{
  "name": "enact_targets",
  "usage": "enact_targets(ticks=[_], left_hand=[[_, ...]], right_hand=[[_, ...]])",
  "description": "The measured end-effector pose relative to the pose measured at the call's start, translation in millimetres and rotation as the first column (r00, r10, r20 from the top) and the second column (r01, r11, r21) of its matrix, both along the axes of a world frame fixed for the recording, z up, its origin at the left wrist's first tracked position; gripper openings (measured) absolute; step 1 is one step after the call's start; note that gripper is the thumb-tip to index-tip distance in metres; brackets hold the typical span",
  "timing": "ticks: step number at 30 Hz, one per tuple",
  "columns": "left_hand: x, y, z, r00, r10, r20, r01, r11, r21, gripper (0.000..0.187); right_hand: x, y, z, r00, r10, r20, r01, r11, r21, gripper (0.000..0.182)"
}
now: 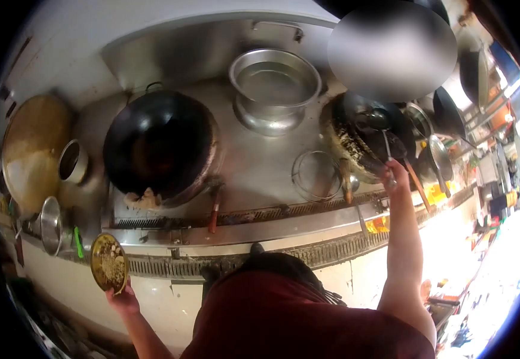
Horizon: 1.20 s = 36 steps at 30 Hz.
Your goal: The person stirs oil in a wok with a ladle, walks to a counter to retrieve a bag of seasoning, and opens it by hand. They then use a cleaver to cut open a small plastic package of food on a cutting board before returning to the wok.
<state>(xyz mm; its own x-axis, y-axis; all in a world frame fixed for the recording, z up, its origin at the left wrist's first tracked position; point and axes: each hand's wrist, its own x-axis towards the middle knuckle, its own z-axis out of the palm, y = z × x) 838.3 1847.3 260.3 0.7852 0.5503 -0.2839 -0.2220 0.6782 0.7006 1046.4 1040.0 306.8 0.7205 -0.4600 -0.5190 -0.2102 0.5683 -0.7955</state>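
Note:
My left hand [123,299] is closed on the rim of a round yellowish-brown dish [96,263]. Pale chopped bits and some darker pieces [113,268] lie in it. My right hand [395,175] grips the handle of a metal ladle [387,143]. The ladle's bowl rests over the dark right-hand wok [348,143], whose contents I cannot make out clearly. Part of that wok is hidden by a blurred patch. Beside it lies a wire ring [316,175] on the steel stove top.
A large black wok [155,137] sits on the left burner. Between the woks stands a wide metal basin [275,84] of liquid. To the left are a big brass-coloured lid or pan [35,155] and a small pot [73,161]. A red-handled tool [214,215] lies near the stove's front edge.

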Motion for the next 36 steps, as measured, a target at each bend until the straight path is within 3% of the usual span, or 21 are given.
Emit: enact_targets(ticks=[1,4,5,7,9,11,13,14,15,17,21,24,26,27,29,30,32,35,36], left_hand=[[-1,12,-14,0.999,0.021,0.024,-0.022,0.998,0.05,0.068],[-8,32,-29,0.998,0.009,0.059,-0.009,1.0,-0.004,0.069],[-8,37,-32,0.998,0.031,0.048,-0.03,0.999,-0.035,0.069],[-11,52,-42,0.998,0.048,0.043,-0.045,0.998,-0.052,0.07],[-13,67,-51,0.997,0.061,0.042,-0.056,0.993,-0.104,0.073],[-16,83,-59,0.999,0.041,0.02,-0.038,0.992,-0.118,0.069],[-18,87,-51,0.995,0.094,-0.037,-0.097,0.989,-0.112,0.069],[-21,91,-52,0.994,0.106,-0.036,-0.11,0.987,-0.116,0.069],[-24,97,-53,0.994,0.105,-0.04,-0.109,0.987,-0.118,0.069],[-32,114,-61,0.992,0.12,-0.047,-0.124,0.985,-0.119,0.068],[-53,153,-85,0.981,0.079,-0.178,-0.113,0.976,-0.188,0.061],[-57,172,-86,0.961,0.107,-0.254,-0.15,0.976,-0.159,0.05],[-57,185,-94,0.953,0.122,-0.276,-0.168,0.975,-0.146,0.048],[-56,192,-98,0.946,0.128,-0.298,-0.174,0.976,-0.133,0.047],[-51,208,-110,0.956,0.123,-0.268,-0.167,0.975,-0.147,0.043],[-42,212,-109,0.943,0.13,-0.306,-0.18,0.973,-0.143,0.042],[-23,219,-106,0.935,0.142,-0.326,-0.197,0.97,-0.14,0.039],[13,236,-108,0.94,0.127,-0.316,-0.172,0.978,-0.12,0.038],[22,254,-134,0.959,0.06,-0.278,-0.113,0.978,-0.178,0.031]], right_hand=[[-8,9,15,1.0,-0.026,0.0,0.026,0.994,0.107,0.007],[-34,46,40,0.984,0.025,0.178,-0.026,1.0,0.004,0.005],[-40,55,42,0.977,0.026,0.212,-0.032,0.999,0.021,0.012],[-56,106,68,0.941,0.191,0.281,-0.164,0.98,-0.117,0.039],[-65,151,85,0.933,0.203,0.297,-0.178,0.978,-0.111,0.059],[-66,214,101,0.913,0.269,0.307,-0.231,0.961,-0.154,0.065],[-64,257,103,0.83,0.443,0.339,-0.42,0.896,-0.143,0.069],[-62,286,105,0.793,0.478,0.378,-0.498,0.866,-0.049,0.071],[-52,312,102,0.725,0.593,0.35,-0.59,0.797,-0.128,0.07],[-39,350,74,0.72,0.619,0.313,-0.647,0.762,-0.018,0.068],[8,459,33,0.649,0.73,0.216,-0.752,0.659,0.035,0.066],[34,530,9,0.625,0.779,0.052,-0.772,0.626,-0.11,0.068],[42,561,-1,0.565,0.811,-0.152,-0.747,0.424,-0.513,0.069],[45,566,-13,0.557,0.816,-0.155,-0.751,0.415,-0.514,0.069],[43,559,-38,0.582,0.79,-0.195,-0.425,0.09,-0.901,0.069],[30,557,-34,0.621,0.716,-0.319,-0.464,0.008,-0.886,0.069],[3,555,-29,0.628,0.7,-0.341,-0.376,-0.111,-0.92,0.072],[-28,542,-30,0.594,0.695,-0.404,-0.483,-0.093,-0.87,0.07],[-35,533,-40,0.595,0.671,-0.441,-0.476,-0.148,-0.867,0.069]])
